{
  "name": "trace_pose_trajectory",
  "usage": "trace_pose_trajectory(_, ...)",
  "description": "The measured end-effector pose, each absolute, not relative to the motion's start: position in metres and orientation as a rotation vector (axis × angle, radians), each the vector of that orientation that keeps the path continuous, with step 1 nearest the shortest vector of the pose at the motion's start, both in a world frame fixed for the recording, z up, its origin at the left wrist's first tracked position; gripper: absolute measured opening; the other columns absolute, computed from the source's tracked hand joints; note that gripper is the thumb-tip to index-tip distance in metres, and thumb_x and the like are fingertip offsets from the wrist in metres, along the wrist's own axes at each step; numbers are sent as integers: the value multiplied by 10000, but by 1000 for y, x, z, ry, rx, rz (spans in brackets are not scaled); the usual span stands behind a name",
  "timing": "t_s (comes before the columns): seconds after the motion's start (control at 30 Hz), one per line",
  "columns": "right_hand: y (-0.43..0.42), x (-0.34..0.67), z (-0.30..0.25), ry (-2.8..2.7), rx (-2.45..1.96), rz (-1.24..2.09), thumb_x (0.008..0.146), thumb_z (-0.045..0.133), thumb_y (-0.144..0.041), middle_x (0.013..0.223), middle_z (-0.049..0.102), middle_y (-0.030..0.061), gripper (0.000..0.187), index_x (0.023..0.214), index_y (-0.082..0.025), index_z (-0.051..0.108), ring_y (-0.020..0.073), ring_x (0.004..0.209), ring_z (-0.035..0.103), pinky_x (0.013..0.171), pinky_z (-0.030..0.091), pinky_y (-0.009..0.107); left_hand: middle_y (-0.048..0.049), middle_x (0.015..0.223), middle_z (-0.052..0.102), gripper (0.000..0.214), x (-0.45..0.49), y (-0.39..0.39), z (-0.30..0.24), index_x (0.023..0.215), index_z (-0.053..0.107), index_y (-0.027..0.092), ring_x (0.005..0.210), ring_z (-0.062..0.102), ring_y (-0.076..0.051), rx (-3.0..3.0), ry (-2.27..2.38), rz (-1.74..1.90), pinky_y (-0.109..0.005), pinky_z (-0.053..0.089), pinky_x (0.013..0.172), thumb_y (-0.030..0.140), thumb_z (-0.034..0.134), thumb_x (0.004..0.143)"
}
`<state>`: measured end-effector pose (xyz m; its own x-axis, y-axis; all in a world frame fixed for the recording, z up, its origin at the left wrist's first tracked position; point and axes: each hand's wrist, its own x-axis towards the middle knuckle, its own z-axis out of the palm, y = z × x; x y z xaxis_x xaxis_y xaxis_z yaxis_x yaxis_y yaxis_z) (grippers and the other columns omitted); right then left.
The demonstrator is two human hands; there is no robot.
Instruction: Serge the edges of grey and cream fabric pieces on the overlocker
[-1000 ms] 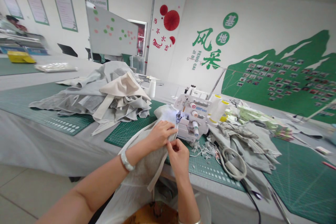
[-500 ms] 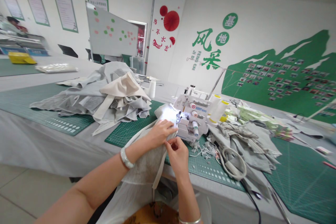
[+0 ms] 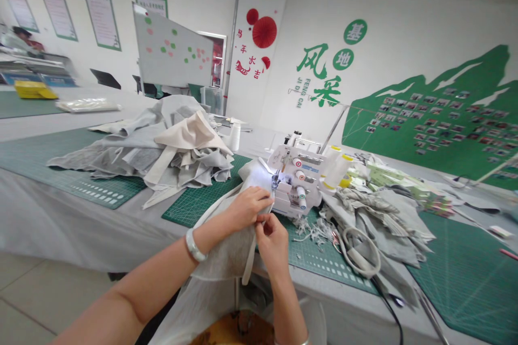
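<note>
A white overlock sewing machine (image 3: 299,172) with several coloured dials stands in front of me, its lamp lighting the cloth near the presser foot. Light grey cloth (image 3: 226,259) runs from my lap up to the needle area. My left hand (image 3: 251,206) lies on top of this cloth, fingers stretched toward its right edge, just short of the presser foot; the thumb is hidden. Below it, my right hand (image 3: 273,237) pinches the cloth's edge between thumb and fingers. A narrow strip of the cloth hangs down beside the right wrist.
A heap of grey and beige fabric pieces (image 3: 182,140) is on the left over green cutting mats (image 3: 121,188). Thread scraps (image 3: 313,229), more cloth (image 3: 380,221) and yellow-ended thread cones (image 3: 338,170) are by the machine's right side. A person (image 3: 20,40) sits far left.
My right hand has shifted slightly up, still pinching the edge. The hanging strip has swung a little and its end sits higher. The lit patch on the cloth looks less glaring.
</note>
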<state>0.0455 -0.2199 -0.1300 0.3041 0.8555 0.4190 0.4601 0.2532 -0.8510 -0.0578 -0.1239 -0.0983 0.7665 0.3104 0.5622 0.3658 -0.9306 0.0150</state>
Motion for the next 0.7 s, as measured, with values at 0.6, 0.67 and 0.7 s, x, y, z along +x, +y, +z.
trace_pose_trajectory(0.6,-217,47,-132,-1350,-1371,421,722,449,-138,666,577,-21,136,749,-185,574,129,584,492,580,361,225,-81,1129,551,283,-59,-126,-93,1165,571,204,1012,495,-221,-2820,-524,-759,-367,398,893,247,559,886)
trace_pose_trajectory(0.67,-217,47,-132,-1357,-1362,428,725,448,-139,678,583,-17,136,754,-185,572,131,593,500,584,365,226,-82,1127,556,278,-59,-126,-92,1156,579,198,1008,500,-224,-2814,-522,-751,-363,401,887,255,560,884)
trace_pose_trajectory(0.7,-217,47,-132,-1358,-1359,426,724,449,-139,677,584,-17,133,751,-186,570,131,593,499,583,364,225,-84,1129,558,276,-59,-127,-91,1152,582,196,1009,501,-226,-2813,-521,-744,-363,401,889,253,560,883)
